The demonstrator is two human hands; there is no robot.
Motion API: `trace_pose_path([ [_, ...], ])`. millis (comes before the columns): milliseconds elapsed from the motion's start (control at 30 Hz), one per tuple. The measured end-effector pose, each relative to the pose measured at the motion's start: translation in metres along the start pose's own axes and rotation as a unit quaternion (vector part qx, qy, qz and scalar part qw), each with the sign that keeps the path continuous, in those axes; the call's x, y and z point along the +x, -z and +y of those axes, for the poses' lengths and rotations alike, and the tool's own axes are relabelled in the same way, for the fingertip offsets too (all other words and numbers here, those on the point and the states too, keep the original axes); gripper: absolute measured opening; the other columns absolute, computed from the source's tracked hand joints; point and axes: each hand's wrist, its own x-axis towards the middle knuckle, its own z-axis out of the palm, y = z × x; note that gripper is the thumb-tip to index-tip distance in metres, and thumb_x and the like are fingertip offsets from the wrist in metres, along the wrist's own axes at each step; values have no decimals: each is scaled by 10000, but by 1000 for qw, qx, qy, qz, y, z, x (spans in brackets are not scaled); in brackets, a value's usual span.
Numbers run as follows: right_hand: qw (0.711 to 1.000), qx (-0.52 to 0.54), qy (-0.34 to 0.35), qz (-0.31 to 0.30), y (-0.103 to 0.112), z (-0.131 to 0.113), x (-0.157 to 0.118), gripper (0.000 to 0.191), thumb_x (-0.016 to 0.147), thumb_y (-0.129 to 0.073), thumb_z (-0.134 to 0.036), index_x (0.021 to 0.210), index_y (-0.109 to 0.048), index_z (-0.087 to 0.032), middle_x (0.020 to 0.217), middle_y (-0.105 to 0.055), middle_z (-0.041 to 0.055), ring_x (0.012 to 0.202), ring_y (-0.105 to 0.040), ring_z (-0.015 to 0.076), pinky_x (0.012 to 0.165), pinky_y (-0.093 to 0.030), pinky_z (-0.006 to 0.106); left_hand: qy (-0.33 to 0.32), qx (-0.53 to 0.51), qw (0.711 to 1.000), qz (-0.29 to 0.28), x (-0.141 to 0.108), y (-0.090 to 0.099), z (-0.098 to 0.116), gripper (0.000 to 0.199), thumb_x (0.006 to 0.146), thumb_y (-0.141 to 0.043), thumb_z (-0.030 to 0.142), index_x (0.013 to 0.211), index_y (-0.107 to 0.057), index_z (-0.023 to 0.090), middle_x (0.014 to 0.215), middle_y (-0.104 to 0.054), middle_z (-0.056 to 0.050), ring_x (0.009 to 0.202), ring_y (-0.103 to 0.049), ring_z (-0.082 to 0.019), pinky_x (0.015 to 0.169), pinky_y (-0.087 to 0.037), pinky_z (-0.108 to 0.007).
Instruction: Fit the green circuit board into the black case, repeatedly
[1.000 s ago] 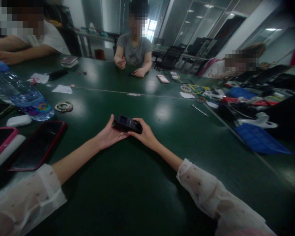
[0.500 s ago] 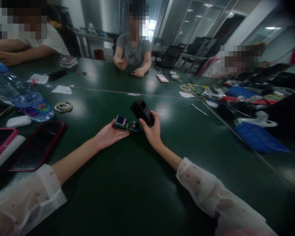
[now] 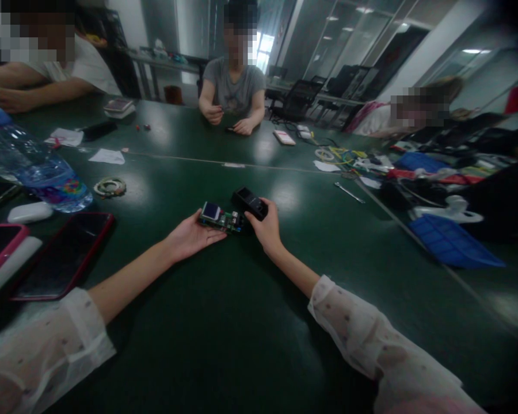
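Note:
In the middle of the head view, my left hand (image 3: pixel 190 236) holds a green circuit board (image 3: pixel 221 218) with a small dark screen in a white frame at its left end. The fingers support the board from beneath and its left end. My right hand (image 3: pixel 264 225) grips a black plastic case (image 3: pixel 249 202) with a rectangular window in its face, thumb on the near side. The case is just beyond and right of the board, tilted, its window side facing up. Whether case and board touch at the board's right end, I cannot tell.
On the left lie a red-edged phone (image 3: pixel 64 256), a white earbud case (image 3: pixel 30 212), a large water bottle (image 3: pixel 47 172) and a bracelet (image 3: pixel 109 187). At right are a wrench (image 3: pixel 349 192), a blue plastic piece (image 3: pixel 455 241) and tangled cables (image 3: pixel 341 154). A person (image 3: pixel 233 86) sits opposite.
My right hand has lowered the black case and turned it flatter, with its window side now more upward. My left hand and the circuit board stay nearly where they were.

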Motion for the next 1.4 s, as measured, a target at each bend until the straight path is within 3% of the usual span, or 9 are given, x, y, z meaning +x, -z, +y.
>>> trace_pose_path([
  [400, 998, -53, 11, -16, -4, 7, 0, 513, 773, -713, -205, 1252, -528, -206, 1243, -582, 140, 1187, -540, 328, 1042, -448, 588, -2, 0, 1000, -17, -2, -1, 0, 595, 1056, -305, 360, 1586, -179, 120, 1380, -611, -228, 1259, -635, -340, 1119, -421, -463],
  [667, 997, -78, 5, 13, -5, 6, -1, 684, 727, -784, -258, 1335, -480, -184, 1297, -518, 163, 1242, -487, 353, 1094, -402, 599, 0, 8, 1000, -5, 0, -1, 0, 593, 1053, -299, 349, 1583, -178, 112, 1348, -636, -226, 1231, -654, -334, 1130, -401, -464],
  [1000, 997, -70, 10, 4, -4, 5, -2, 626, 757, -718, -221, 1331, -467, -220, 1302, -506, 153, 1255, -478, 359, 1067, -411, 629, 9, 2, 999, -48, 2, 8, 1, 647, 1043, -305, 407, 1586, -127, 103, 1347, -633, -247, 1251, -641, -350, 1133, -384, -472],
  [1400, 998, -70, 8, -4, -3, 5, -2, 652, 731, -728, -196, 1331, -473, -205, 1320, -506, 165, 1255, -490, 366, 1072, -412, 628, 4, 11, 999, -38, -1, 4, 1, 649, 1053, -277, 407, 1590, -85, 97, 1330, -637, -245, 1225, -656, -353, 1128, -386, -474],
])
